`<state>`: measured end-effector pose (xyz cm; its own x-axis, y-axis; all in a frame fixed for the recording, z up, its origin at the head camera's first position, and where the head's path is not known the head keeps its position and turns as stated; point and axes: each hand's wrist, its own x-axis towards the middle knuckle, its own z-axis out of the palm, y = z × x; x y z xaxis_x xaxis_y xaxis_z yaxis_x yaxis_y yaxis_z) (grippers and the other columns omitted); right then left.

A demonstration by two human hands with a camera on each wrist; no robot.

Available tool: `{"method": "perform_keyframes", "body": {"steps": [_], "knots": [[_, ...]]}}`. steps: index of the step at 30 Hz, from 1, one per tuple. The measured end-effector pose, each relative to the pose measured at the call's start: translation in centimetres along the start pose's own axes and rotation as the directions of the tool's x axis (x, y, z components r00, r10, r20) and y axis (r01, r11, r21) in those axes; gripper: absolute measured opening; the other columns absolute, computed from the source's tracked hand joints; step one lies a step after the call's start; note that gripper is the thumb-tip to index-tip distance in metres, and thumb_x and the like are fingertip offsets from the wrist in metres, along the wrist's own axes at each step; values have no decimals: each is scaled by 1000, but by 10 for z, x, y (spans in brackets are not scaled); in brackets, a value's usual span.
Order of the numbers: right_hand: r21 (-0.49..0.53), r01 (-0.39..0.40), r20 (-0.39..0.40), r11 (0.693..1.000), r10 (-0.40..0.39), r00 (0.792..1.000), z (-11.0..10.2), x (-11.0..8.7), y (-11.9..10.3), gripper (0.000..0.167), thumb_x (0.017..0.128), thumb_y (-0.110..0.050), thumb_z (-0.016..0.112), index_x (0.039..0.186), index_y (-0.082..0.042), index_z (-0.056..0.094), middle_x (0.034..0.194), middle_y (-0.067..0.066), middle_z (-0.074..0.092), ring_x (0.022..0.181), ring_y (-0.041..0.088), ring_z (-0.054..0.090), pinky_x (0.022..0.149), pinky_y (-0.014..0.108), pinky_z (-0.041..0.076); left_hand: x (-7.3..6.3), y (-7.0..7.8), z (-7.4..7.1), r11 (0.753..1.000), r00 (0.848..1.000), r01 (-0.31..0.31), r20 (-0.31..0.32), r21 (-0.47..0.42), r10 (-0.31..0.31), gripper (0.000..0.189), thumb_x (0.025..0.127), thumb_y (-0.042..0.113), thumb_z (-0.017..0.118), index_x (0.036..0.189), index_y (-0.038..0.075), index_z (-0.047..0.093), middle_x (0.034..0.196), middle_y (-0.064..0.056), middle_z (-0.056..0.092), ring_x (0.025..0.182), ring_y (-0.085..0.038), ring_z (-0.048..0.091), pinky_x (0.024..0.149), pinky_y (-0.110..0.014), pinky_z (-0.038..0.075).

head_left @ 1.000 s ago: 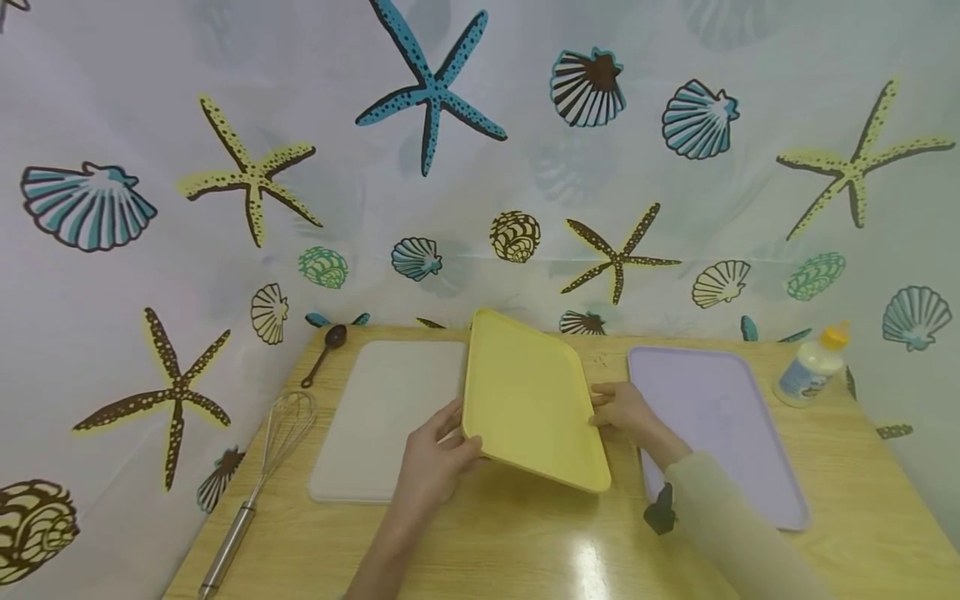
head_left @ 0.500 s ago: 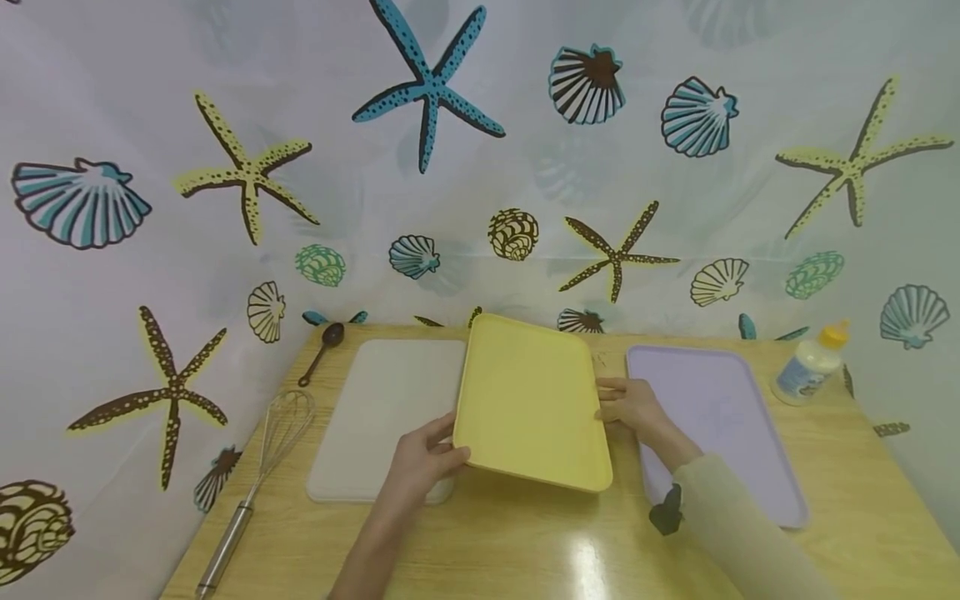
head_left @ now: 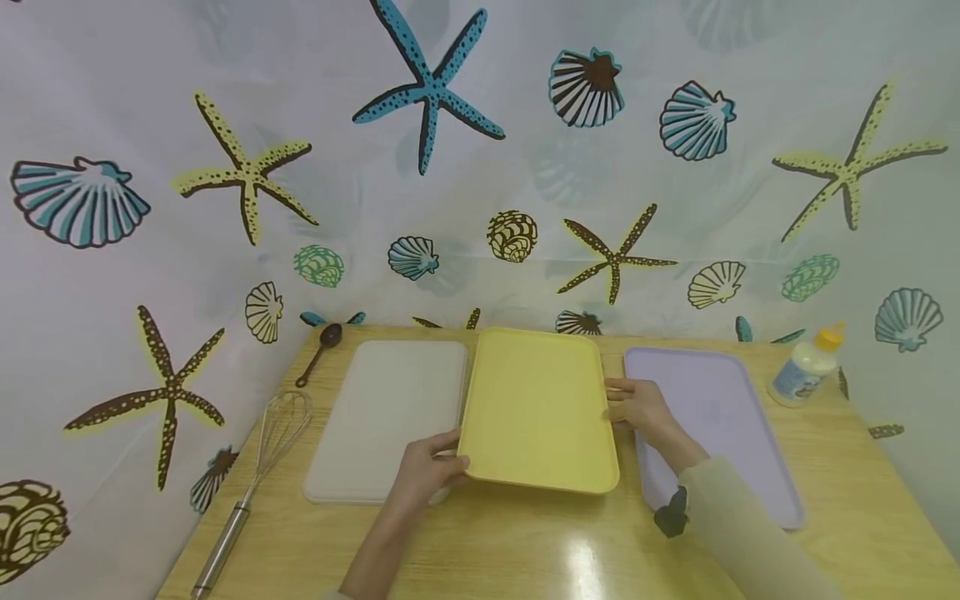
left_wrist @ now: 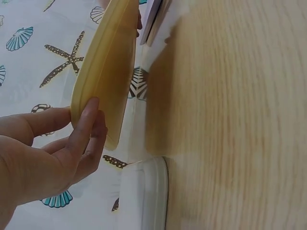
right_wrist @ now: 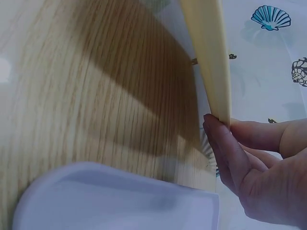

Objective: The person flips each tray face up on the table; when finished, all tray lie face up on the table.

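A yellow tray (head_left: 538, 408) is held between both hands in the middle of the head view, its inner face up. At its near left edge my left hand (head_left: 422, 473) pinches the rim, thumb over the top and fingers underneath. My right hand (head_left: 643, 410) grips the opposite long edge the same way. Both wrist views show the tray raised off the wooden table (left_wrist: 230, 120), with its shadow falling on the wood. A white tray or board (head_left: 390, 417) lies to the left, partly behind my left hand. To the right lies a lilac tray (head_left: 708, 417), partly covered by my right forearm.
On the left lie a whisk (head_left: 251, 492) and a small dark spoon (head_left: 321, 353). A glue-like bottle with an orange cap (head_left: 807, 367) stands at the back right. A curtain with starfish and shells (head_left: 480, 192) hangs behind and beside the table.
The yellow tray has come down and levelled out from its tilt, turning straighter between the two other trays. Both hands have kept their hold and moved with it.
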<state>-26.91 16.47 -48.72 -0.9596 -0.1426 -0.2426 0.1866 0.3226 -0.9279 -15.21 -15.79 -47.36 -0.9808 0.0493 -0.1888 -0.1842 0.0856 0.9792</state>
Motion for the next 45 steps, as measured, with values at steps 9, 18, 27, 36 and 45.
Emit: {"method": "perform_keyframes", "body": {"steps": [9,18,27,36,45], "knots": [[-26,-32,-30,999,31,999,-7,1,3,59,83,10,64,139,8,43,134,32,49,99,32,67,71,34,60,9,-12,4,1000,997,-27,69,7,27,50,91,-2,54,137,-16,39,131,-35,46,91,-27,66,89,-45,54],[-24,-35,-55,999,33,998,-11,3,5,59,82,12,63,138,9,44,133,33,49,87,24,69,66,32,60,14,-17,11,999,996,-37,80,30,34,47,90,-8,48,134,-22,37,126,-38,48,100,-38,64,86,-42,56],[-56,-33,-92,998,27,995,-8,8,13,60,78,16,61,136,12,45,130,35,50,85,27,69,60,29,59,22,-22,25,978,999,-37,-4,204,38,46,85,-16,48,131,-22,42,115,-35,56,92,-36,66,74,-34,59],[-232,45,-125,972,-75,989,0,11,19,63,71,20,59,132,15,47,123,37,54,97,42,65,59,29,59,24,-29,36,846,990,-90,-44,525,133,45,78,-20,46,122,-22,51,119,-37,56,100,-40,61,71,-36,57],[-361,87,-146,929,-148,978,4,13,24,65,63,20,52,127,16,51,115,34,60,96,40,66,52,28,56,18,-31,44,806,986,-86,-63,585,152,43,79,-22,45,122,-24,49,122,-40,49,115,-49,50,91,-50,51]]}}
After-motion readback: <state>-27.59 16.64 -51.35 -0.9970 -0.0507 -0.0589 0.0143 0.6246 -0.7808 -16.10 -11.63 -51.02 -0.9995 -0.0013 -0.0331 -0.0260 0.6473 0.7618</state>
